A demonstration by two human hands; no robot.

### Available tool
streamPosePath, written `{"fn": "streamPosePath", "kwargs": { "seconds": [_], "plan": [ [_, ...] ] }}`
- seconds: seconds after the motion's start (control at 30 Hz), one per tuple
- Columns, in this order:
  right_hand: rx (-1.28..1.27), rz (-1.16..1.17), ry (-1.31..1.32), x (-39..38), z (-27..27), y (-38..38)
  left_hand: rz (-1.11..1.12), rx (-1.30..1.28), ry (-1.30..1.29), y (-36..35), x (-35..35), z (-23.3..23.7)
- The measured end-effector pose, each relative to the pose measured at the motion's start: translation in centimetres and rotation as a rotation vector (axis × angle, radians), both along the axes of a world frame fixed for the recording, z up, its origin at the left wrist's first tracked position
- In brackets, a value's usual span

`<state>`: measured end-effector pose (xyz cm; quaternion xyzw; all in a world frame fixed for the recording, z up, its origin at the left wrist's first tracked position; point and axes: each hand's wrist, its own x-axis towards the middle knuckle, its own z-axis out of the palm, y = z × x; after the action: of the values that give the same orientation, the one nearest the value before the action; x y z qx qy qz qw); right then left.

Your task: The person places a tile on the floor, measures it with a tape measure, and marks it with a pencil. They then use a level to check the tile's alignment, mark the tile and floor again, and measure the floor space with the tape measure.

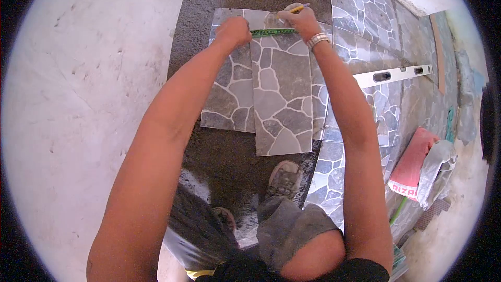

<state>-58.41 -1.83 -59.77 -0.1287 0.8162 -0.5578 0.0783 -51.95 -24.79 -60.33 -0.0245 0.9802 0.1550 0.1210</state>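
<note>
My right hand point(302, 23) is closed around a yellow pencil point(298, 8), its thumb side close to the far edge of the tiles. Stretched between my hands is a green measuring tape point(272, 32) with dark markings. My left hand point(234, 32) is closed at the tape's left end; its fingertips are partly hidden. Under the tape lies a narrow stone-patterned tile point(282, 83), resting over a wider tile point(228, 91) of the same pattern and overhanging its near edge.
Dark wet mortar point(209, 151) surrounds the tiles, with my shoe point(284, 178) on it. Laid tiles point(365, 10) extend to the right, carrying a spirit level point(394, 75). A red bag point(415, 162) lies farther right. A pale wall point(88, 99) stands left.
</note>
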Motion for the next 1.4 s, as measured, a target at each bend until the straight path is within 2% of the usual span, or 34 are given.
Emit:
{"fn": "streamPosePath", "kwargs": {
  "seconds": [0.07,0.17,0.37,0.47,0.57,0.87,1.23,1.4],
  "plan": [
    [0.041,-0.022,-0.012,0.0,-0.8,-1.1,0.024,0.001,-0.107,0.3,-0.2,0.9],
    [0.006,0.06,-0.048,0.2,-1.0,-2.3,0.032,-0.021,-0.1,0.5,0.0,1.3],
    [0.337,0.152,0.018,-0.2,-0.8,-2.6,0.043,0.011,-0.104,0.6,0.4,1.8],
    [0.232,0.201,-0.066,-0.6,-1.5,-2.6,0.026,0.018,0.018,0.4,0.6,1.0],
    [0.182,0.226,-0.077,-0.9,-2.3,-2.6,0.026,-0.006,0.012,0.4,0.5,0.8],
    [0.269,0.21,-0.045,-0.7,-1.4,-2.6,0.012,-0.003,0.019,0.2,0.0,0.0],
    [0.238,0.198,-0.087,-0.2,-0.8,-2.6,0.029,-0.005,0.011,0.2,0.1,0.1],
    [0.183,0.198,-0.066,-0.2,-1.3,-2.4,0.024,-0.034,-0.041,0.7,0.3,1.6]
  ]
}}
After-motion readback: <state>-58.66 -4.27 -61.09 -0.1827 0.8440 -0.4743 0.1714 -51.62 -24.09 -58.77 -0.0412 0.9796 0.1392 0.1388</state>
